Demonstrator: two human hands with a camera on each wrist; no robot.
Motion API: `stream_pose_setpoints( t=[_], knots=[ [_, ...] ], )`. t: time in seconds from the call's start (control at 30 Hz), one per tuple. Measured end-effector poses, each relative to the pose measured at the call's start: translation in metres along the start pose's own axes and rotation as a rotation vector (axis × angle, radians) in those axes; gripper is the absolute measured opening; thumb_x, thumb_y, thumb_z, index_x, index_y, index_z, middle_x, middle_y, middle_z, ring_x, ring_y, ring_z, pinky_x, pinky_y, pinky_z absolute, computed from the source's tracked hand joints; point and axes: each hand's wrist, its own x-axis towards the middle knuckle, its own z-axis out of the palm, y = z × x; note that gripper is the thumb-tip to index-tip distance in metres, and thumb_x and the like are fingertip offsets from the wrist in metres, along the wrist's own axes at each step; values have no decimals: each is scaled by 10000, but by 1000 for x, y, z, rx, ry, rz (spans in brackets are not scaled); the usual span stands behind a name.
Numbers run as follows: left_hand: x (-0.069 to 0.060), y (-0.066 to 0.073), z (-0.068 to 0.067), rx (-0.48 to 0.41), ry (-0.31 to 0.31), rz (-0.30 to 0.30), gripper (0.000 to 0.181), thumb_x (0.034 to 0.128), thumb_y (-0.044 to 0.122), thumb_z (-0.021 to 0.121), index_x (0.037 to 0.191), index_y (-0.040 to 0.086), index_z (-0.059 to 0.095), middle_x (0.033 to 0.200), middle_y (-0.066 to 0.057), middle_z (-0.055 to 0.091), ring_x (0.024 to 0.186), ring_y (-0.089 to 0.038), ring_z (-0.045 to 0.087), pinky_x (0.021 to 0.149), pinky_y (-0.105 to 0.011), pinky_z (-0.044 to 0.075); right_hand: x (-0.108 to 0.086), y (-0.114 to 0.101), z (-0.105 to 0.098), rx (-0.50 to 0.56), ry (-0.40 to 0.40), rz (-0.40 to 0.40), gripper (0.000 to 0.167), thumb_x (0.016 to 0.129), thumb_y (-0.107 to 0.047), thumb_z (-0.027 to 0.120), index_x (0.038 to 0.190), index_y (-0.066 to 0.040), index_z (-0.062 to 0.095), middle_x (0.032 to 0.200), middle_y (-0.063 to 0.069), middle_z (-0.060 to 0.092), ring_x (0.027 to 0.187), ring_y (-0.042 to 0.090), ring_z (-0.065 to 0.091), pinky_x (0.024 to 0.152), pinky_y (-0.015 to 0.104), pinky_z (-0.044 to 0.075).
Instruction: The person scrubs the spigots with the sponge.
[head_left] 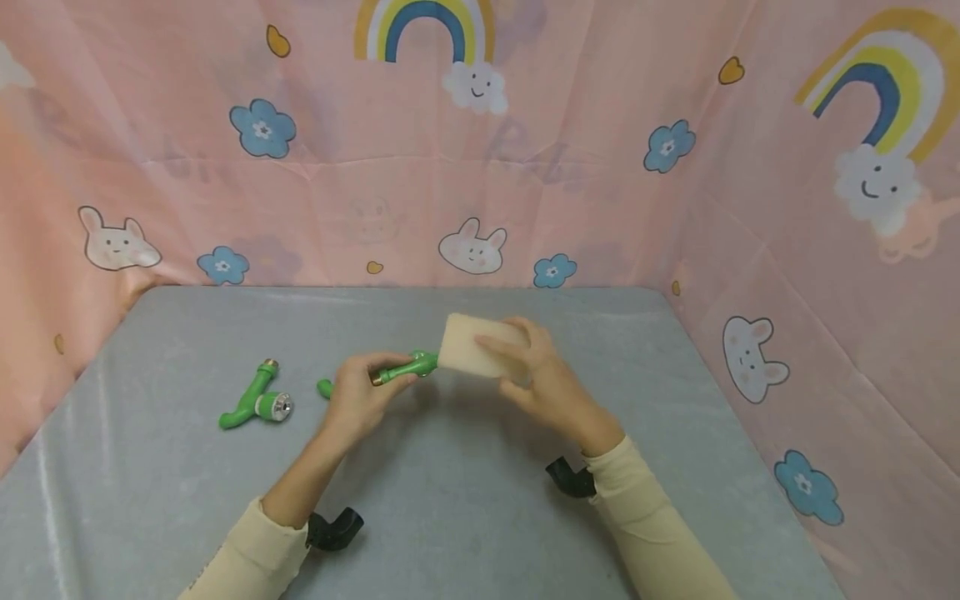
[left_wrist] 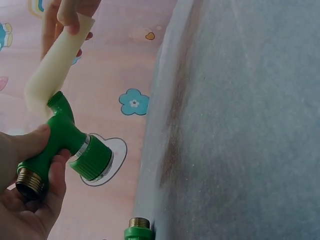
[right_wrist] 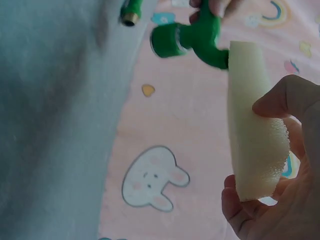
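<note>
My left hand (head_left: 354,400) grips a green tap (head_left: 408,367) with a brass threaded end, held above the grey table. In the left wrist view the tap's ribbed green knob (left_wrist: 92,157) and its curved spout show. A cream sponge (head_left: 465,348) is in my right hand (head_left: 551,387), pinched between thumb and fingers. The sponge's edge meets the spout end of the tap (right_wrist: 202,37) in the right wrist view. On the table at the left lies a second green tap (head_left: 251,400). Behind my left hand, a green piece (head_left: 325,388) is mostly hidden.
The grey table (head_left: 465,517) runs back to a pink printed cloth (head_left: 585,200), which rises behind it and along both sides. Black curved pieces (head_left: 335,530) stick out from both sleeves near the wrists.
</note>
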Motion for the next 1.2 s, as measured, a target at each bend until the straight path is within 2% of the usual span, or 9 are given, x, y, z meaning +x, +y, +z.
stream_pose_setpoints(
  t=[0.2, 0.33, 0.47, 0.63, 0.7, 0.87, 0.93, 1.0, 1.2],
  knots=[
    [-1, 1, -2, -27, 21, 13, 256, 897, 75, 761, 1147, 20, 741, 1179, -194, 719, 958, -238, 654, 703, -158, 532, -2, 4, -12, 56, 29, 40, 604, 808, -6, 629, 1378, -206, 639, 1456, 217, 432, 1271, 414, 428, 937, 525, 473],
    [0, 1, 0, -28, 29, 42, 263, 870, 36, 777, 1130, 14, 743, 1153, -196, 730, 961, -237, 678, 714, -147, 534, -1, -4, -5, 36, 32, -41, 609, 796, -30, 662, 1378, -206, 637, 1431, 210, 465, 1256, 403, 463, 938, 521, 483],
    [0, 2, 1, -66, 27, 46, 258, 862, 16, 778, 1118, 8, 748, 1161, -203, 723, 835, -167, 677, 640, -162, 530, 1, -14, 6, -28, -44, -92, 617, 815, -55, 685, 1406, -219, 616, 1439, 207, 469, 1277, 392, 474, 976, 539, 504],
    [0, 2, 1, -99, 46, 53, 226, 883, 48, 767, 1108, 41, 763, 1136, -176, 722, 565, -56, 486, 502, -200, 417, -1, -16, 7, -56, -74, -16, 612, 812, -28, 689, 1393, -213, 629, 1447, 228, 459, 1300, 406, 464, 992, 556, 506],
    [1, 1, 1, -97, 44, 72, 213, 893, 53, 757, 1105, 47, 764, 952, -166, 709, 528, -45, 422, 492, -199, 389, -2, -13, 3, -39, -92, 37, 599, 818, -43, 681, 1390, -216, 631, 1465, 231, 443, 1311, 412, 458, 993, 562, 502],
    [2, 0, 1, -139, 23, 89, 247, 907, 22, 730, 1153, 11, 717, 895, -176, 691, 649, -54, 558, 591, -182, 481, -3, -3, -11, 19, -141, 109, 577, 831, -77, 645, 1393, -207, 626, 1497, 226, 415, 1305, 412, 452, 962, 537, 492],
    [2, -1, 0, -169, 14, 79, 288, 903, 4, 727, 1186, -8, 677, 1065, -205, 724, 743, -58, 622, 660, -184, 519, -3, 0, -15, 44, -130, 104, 582, 824, -69, 627, 1392, -196, 626, 1489, 237, 417, 1292, 417, 451, 952, 530, 481],
    [2, -1, 0, -197, 8, 65, 323, 892, -13, 732, 1201, -18, 639, 1129, -234, 720, 787, -45, 635, 685, -185, 518, -3, 2, -17, 65, -96, 93, 597, 813, -58, 614, 1394, -192, 624, 1481, 245, 419, 1279, 415, 456, 948, 525, 470],
    [1, 2, 1, -280, -27, 47, 294, 854, -57, 753, 1124, -50, 634, 1079, -229, 713, 741, -48, 590, 641, -186, 484, 2, -6, 2, 67, 1, -48, 618, 829, -50, 660, 1425, -197, 592, 1432, 233, 449, 1250, 395, 485, 935, 518, 504]
  ],
)
